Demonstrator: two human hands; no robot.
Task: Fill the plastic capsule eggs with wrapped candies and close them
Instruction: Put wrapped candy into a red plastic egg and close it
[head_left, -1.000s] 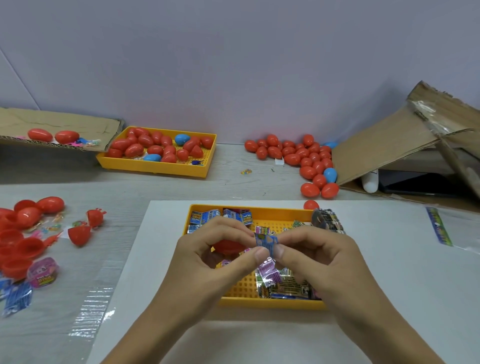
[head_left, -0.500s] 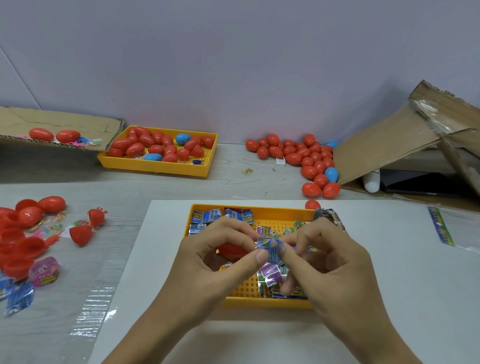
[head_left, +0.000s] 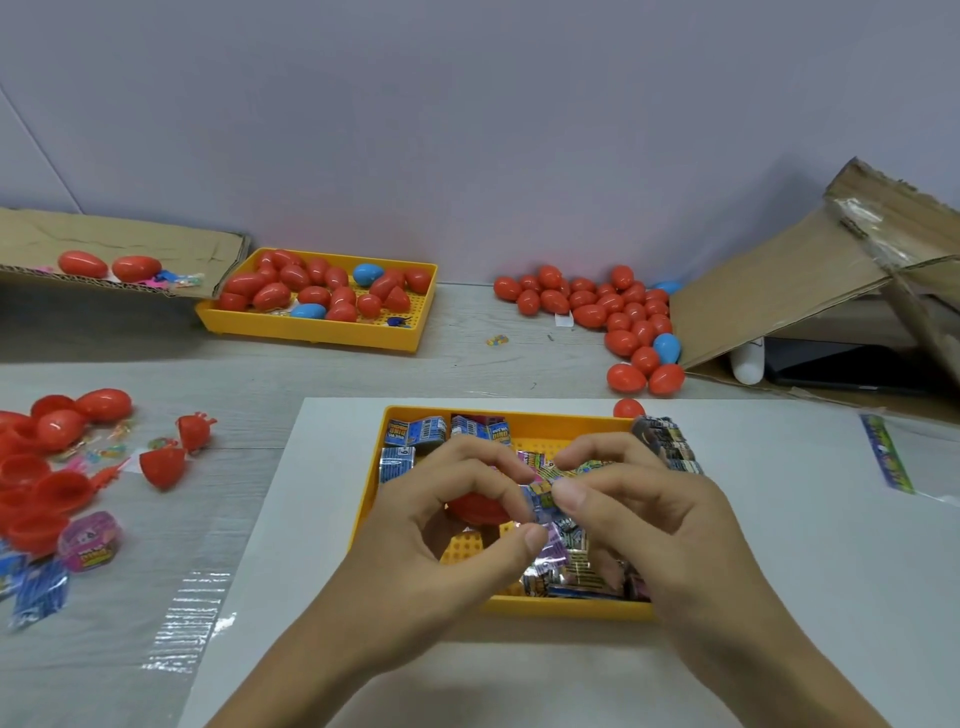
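Your left hand (head_left: 441, 525) and right hand (head_left: 628, 514) both pinch one small crinkly foil-wrapped candy (head_left: 543, 496) over the near yellow perforated plastic tray (head_left: 571, 607). The open red plastic egg half (head_left: 475, 506) seems cupped behind your left fingers, though it's mostly hidden. Loosen either pinch and the slick wrapper could drop among the loose candies.

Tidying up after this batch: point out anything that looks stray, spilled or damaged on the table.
Closed eggs lie loose on the table by the torn cardboard box rather than in the far yellow tray. One stray candy sits alone mid-table. Open egg halves lie scattered at left.
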